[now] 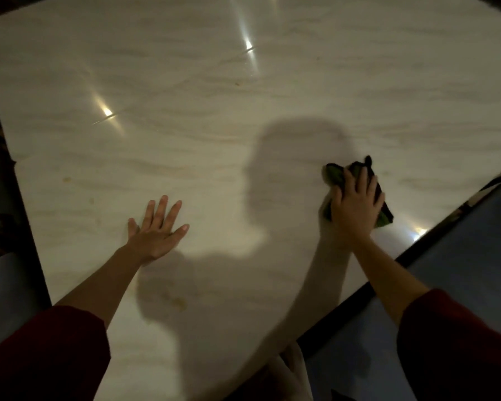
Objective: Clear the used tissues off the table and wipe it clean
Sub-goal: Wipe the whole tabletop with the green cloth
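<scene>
Table (243,82) fills the head view, pale marble with no tissues showing on it. Cloth (334,173), dark green, lies near the right edge, its long axis slanting from far-left to near-right. It sits under the right hand (356,204), whose spread fingers press it down. Left hand (156,227) rests flat, fingers apart, holding nothing. Yellowish marks (178,302) lie near the front edge, left of the cloth and closer to the left hand. Reaching them probably means sweeping leftward and nearer.

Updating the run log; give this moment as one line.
phase: wiping | right hand: presses cloth on table | left hand: flat on table | tissues: none in view | spots: near left hand
</scene>
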